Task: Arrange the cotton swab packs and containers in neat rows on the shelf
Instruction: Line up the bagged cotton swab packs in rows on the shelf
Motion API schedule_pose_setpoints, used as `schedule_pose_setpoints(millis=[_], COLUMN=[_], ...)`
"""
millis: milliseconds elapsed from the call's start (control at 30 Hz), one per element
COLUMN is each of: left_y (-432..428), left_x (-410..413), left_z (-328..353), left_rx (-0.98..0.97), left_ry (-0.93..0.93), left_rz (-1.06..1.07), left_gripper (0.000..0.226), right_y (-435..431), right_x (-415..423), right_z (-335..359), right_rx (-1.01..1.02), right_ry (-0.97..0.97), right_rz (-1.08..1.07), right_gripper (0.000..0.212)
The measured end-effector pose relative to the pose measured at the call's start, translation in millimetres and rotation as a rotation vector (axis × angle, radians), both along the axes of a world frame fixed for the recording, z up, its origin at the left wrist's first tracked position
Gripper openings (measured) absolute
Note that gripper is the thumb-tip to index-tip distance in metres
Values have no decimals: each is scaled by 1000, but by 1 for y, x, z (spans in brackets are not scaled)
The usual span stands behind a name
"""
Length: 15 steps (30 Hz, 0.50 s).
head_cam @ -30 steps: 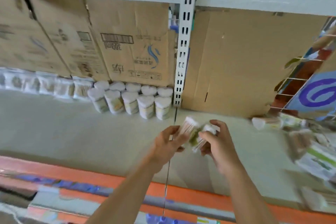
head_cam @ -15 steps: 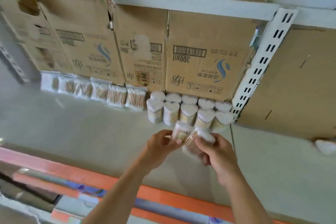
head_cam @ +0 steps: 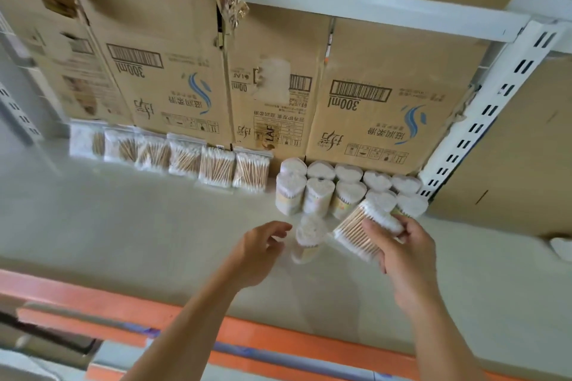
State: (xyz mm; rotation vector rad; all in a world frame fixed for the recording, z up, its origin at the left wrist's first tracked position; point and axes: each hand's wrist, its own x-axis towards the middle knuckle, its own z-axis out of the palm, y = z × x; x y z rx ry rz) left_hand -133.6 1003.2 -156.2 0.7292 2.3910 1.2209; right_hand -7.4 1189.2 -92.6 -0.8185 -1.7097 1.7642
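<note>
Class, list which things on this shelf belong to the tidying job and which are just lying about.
Job: held container in right hand; lone standing container; container rows; bagged swab packs; shelf.
Just there: cardboard boxes; slotted upright; orange rail.

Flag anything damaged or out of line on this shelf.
The brown cardboard box has a torn, ragged top corner. One white-topped swab container stands alone ahead of the container rows; the right hand holds a second container tilted.
</note>
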Motion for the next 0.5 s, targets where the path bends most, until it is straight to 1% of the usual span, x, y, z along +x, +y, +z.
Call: schedule_pose_setpoints(millis=[67, 133, 167, 233, 267, 333, 367, 433, 500], left_y=[0, 1, 1, 2, 3, 2, 0, -9, -22], left_x=[2, 6, 10, 17, 21, 24, 25, 24, 19], left_z=[8, 19, 27, 44, 53, 61, 64, 64, 59], left_rx=[54, 198, 293, 470, 519, 583, 631, 765, 864], left_ry=[-2, -23, -67, -181, -226, -354, -441, -607, -696], left_rz=[77, 160, 198, 204, 166, 102, 103, 129, 168], left_gripper=[36, 36, 32, 14, 16, 34, 36, 27, 27], right_y=[0, -2, -6, -17, -23, -35, -41, -50, -60], right_x=[-2, -4, -5, -8, -10, -17, -21, -29, -38], right_z=[12, 20, 23, 28, 30, 31, 31, 30, 28], right_rx=[17, 35, 34, 38, 43, 61, 77, 105, 115], right_ry=[32, 63, 79, 101, 113, 128, 124, 97, 49], right_rz=[-17, -12, 9, 96, 146, 241, 280, 365, 460], right_gripper=[20, 20, 19, 18, 17, 17, 20, 32, 47])
